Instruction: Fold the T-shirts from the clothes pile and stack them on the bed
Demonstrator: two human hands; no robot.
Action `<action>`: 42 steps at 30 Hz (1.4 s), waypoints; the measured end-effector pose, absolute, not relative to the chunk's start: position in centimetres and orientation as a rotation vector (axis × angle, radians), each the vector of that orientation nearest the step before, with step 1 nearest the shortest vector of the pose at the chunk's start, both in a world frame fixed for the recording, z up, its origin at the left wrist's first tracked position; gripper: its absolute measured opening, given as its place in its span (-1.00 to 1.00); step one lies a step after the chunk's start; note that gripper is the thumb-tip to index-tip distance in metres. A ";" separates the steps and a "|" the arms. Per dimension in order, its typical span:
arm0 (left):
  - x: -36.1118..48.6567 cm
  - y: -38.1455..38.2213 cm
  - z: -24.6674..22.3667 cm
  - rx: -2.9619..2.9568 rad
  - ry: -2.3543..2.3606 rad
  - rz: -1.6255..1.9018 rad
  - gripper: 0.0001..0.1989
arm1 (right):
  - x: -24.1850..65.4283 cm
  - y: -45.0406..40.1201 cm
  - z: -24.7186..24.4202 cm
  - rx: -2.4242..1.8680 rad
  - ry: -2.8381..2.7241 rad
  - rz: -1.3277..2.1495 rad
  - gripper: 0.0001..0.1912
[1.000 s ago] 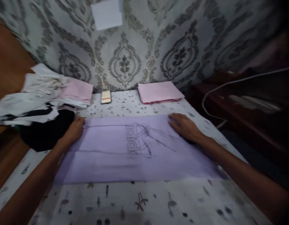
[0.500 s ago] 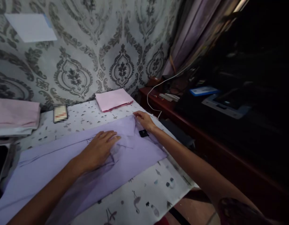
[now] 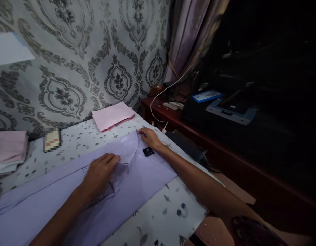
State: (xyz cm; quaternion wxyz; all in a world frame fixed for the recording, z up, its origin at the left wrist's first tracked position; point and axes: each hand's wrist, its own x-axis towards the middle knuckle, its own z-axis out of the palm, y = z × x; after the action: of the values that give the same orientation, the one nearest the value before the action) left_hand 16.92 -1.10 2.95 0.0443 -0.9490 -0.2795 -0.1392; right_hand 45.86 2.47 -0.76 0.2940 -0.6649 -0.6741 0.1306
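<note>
So a lavender garment (image 3: pixel 133 184) is lying spread along the surface (image 3: pixel 155 212), taking up most of the near part, and a loose flap is bunching up around its middle. A little black patch (image 3: pixel 148 151) is showing on the fabric toward the right end, just beside the right hand (image 3: pixel 150 139). That hand is mostly closing, fingertips pinching the garment's far right corner. The left hand (image 3: pixel 103 171) is resting on the bunched bit, fingers half curled with the tips at the flap's edge; I can't tell if it's really gripping any cloth.

Beyond the garment, a folded pink cloth (image 3: pixel 113 115) is sitting near the wall (image 3: pixel 118 80), well apart from the left hand. Over to the left, a small pixelated item (image 3: pixel 52 140) is lying near a stack of pink and white cloth (image 3: pixel 9 147).

A white sheet (image 3: pixel 10 49) is hanging on the patterned wall, and a purple curtain (image 3: pixel 186 37) is bunching in the corner. To the right, a white cable (image 3: pixel 151 106) is trailing down past dark reddish furniture (image 3: pixel 170 118), which is carrying a blue-edged item (image 3: pixel 207 96).
</note>
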 end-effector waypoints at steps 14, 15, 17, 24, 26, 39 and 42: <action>17.7 -3.0 4.1 -3.166 -0.780 -0.430 -0.74 | 46.1 2.3 0.1 -1.833 -1.916 0.302 -0.56; 17.4 -2.9 4.2 -3.202 -0.839 -0.504 -0.72 | 45.8 2.2 0.4 -1.829 -1.925 0.273 -0.57; 16.9 -2.3 4.0 -3.176 -1.021 -0.705 -0.68 | 44.7 2.0 1.0 -1.776 -1.979 0.220 -0.59; 15.1 -0.1 0.4 -3.036 -1.497 -0.552 -0.41 | 38.5 0.0 0.8 -1.533 -2.339 0.318 -0.44; 14.1 -0.3 0.3 -3.122 -1.529 -0.373 -0.36 | 38.0 -0.5 -0.1 -1.523 -2.378 0.323 -0.43; -4.3 -2.7 0.7 -2.412 -2.321 -0.190 -0.35 | 36.0 1.4 -1.6 -1.351 -2.535 0.162 -0.48; -7.6 -3.4 -0.2 -2.357 -2.305 -0.270 -0.36 | 32.9 1.5 -1.3 -1.244 -2.597 0.187 -0.49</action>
State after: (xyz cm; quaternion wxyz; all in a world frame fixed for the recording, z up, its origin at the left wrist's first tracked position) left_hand -7.55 -3.38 -0.18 -0.0832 -0.7101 -0.6944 -0.0813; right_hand 32.94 1.48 -1.27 0.1277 -0.4275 -0.8927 0.0643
